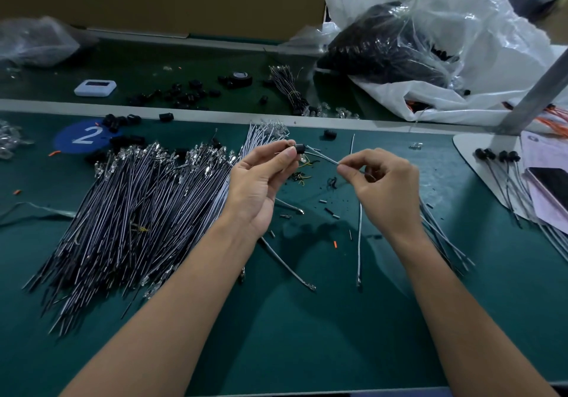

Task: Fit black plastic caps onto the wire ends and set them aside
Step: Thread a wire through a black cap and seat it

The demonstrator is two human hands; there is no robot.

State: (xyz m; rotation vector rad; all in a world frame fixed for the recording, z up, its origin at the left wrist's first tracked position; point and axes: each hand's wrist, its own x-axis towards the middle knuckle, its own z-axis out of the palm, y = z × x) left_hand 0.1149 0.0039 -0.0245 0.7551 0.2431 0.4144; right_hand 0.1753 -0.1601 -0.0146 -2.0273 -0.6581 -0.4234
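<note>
Your left hand pinches 1 black plastic cap between thumb and fingertips, raised above the green worktop with the palm turned toward you, probably so you can see the cap's opening. Your right hand grips a thin grey wire in curled fingers, close to its free end. That short hold should keep the tip stiff enough to steer. The wire's end runs up to the cap and appears to meet it; whether it is seated inside I cannot tell.

The heap of uncapped wires lies fanned out just beside your left forearm, within easy reach for the next pick. Loose black caps sit scattered at the far left edge. A few finished capped wires rest on the white board to your right, well apart from the heap, so done and undone stock stay separate. Judging by the heap, most of the work remains.
</note>
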